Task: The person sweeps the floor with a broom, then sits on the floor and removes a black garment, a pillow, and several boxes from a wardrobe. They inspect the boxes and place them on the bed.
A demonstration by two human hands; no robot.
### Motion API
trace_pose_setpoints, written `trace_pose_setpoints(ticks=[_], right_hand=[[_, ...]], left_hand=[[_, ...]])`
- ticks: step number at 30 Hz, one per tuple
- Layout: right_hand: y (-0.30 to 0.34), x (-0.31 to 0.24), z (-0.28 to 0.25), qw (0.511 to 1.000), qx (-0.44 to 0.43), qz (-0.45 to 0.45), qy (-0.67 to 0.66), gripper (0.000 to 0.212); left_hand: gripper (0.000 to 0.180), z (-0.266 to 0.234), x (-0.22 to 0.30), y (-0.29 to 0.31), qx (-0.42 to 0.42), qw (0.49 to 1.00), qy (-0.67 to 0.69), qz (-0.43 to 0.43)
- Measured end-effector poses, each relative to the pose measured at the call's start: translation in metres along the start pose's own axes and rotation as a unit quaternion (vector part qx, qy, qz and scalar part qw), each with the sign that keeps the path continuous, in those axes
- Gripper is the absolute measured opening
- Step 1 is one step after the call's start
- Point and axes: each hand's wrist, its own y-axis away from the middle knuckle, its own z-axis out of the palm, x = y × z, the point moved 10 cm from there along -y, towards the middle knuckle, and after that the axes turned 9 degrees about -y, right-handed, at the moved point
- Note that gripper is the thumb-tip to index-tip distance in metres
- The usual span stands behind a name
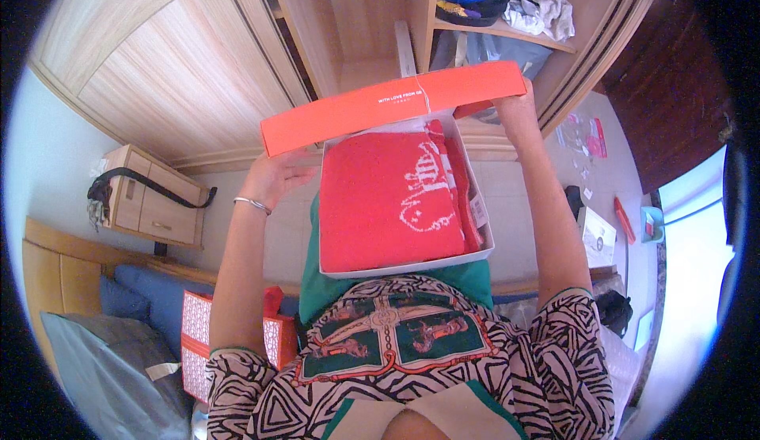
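Observation:
A white-walled box (404,267) rests on my lap, with a folded red knit (380,202) inside. White patterning runs along the knit's right side; whether it is a garment or a blanket cannot be told. The orange box lid (348,115) is tilted up over the box's far edge. My right hand (514,111) grips its right end, the fingertips partly hidden behind it. Beneath the lid's left end, my left hand (273,179) has its fingers stretched toward the box's left wall, apart from one another. A bracelet circles my left wrist.
An open wardrobe (348,28) with clothes on its right shelves (538,0) stands ahead. On the left are a small wooden cabinet (162,202) with a black strap over it, and a red-and-white gift bag (194,337). A white box (598,238) lies at right.

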Motion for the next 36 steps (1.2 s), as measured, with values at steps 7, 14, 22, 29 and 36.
trace_pose_setpoints(ticks=[7,14,22,29,36], right_hand=[[-0.008,0.003,0.001,0.997,-0.005,0.061,-0.054,0.021],[-0.021,0.01,0.002,0.997,0.002,0.069,-0.043,0.022],[-0.006,0.018,-0.004,0.991,0.013,0.096,-0.096,0.033],[0.06,0.053,-0.024,0.973,0.044,0.196,-0.115,0.04],[0.177,-0.037,0.092,0.91,-0.369,-0.129,0.14,0.057]], left_hand=[[0.052,0.014,0.09,0.016,0.194,0.859,-0.255,0.399],[0.028,0.007,0.083,-0.003,0.249,0.881,-0.225,0.334],[0.028,0.001,0.083,-0.019,0.253,0.887,-0.186,0.34],[0.032,-0.002,0.085,-0.015,0.289,0.861,-0.229,0.351],[0.026,-0.005,0.08,-0.019,0.276,0.866,-0.214,0.358]])
